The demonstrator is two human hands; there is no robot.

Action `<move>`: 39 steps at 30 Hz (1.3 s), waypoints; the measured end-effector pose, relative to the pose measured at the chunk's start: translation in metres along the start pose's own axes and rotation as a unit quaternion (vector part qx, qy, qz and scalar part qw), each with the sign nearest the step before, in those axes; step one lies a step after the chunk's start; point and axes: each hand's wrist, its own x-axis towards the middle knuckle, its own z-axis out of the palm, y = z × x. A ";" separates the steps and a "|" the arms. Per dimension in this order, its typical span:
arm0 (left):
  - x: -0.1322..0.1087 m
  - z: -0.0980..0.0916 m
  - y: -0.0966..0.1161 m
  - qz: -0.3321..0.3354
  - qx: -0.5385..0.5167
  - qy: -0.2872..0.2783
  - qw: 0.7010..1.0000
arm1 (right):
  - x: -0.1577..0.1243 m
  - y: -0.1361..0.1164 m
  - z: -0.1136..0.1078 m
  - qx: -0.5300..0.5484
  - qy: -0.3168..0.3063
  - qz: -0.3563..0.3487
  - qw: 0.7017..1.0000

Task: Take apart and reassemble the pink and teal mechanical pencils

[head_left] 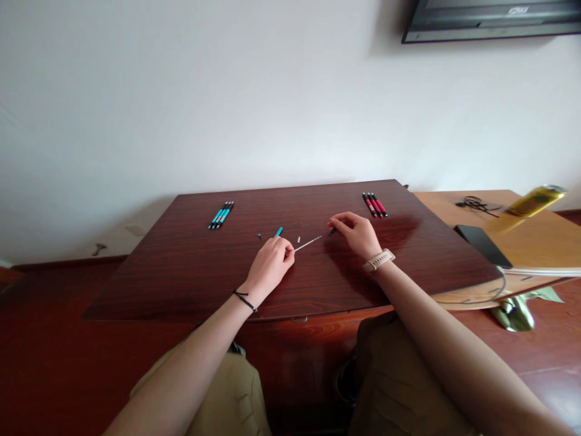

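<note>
Over the middle of the dark wooden table (299, 290), my left hand (271, 259) pinches a thin pale pen refill (308, 243), its tip pointing right. Just beyond that hand lies a blue pen barrel (279, 231), partly hidden by the fingers. A tiny blue piece (259, 235) and a small white piece (298, 240) rest nearby. To the right, my right hand (356, 233) has its thumb and fingers closed on a small dark pen part (333, 231). The refill's tip and this part are apart.
Several blue pens (221, 215) lie side by side at the back left, and several red pens (374, 205) at the back right. A lighter side table (476, 227) on the right bears a black cable (477, 204), a dark flat box (483, 245) and a yellow can (535, 201).
</note>
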 end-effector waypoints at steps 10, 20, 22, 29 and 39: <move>0.003 0.004 -0.001 -0.039 -0.125 0.034 0.991 | -0.002 -0.009 0.008 0.156 0.054 0.015 0.986; 0.004 0.005 0.005 -0.022 -0.119 0.033 0.992 | -0.010 -0.021 0.015 0.118 0.028 -0.018 0.992; 0.004 0.005 0.006 -0.022 -0.117 0.035 0.992 | -0.012 -0.022 0.016 0.109 0.015 -0.020 0.994; 0.005 0.006 0.005 -0.021 -0.108 0.050 0.993 | -0.017 -0.023 0.021 0.121 -0.051 -0.032 0.991; 0.005 0.009 0.003 -0.031 -0.151 0.058 0.986 | -0.030 -0.028 0.037 0.206 -0.153 0.027 0.966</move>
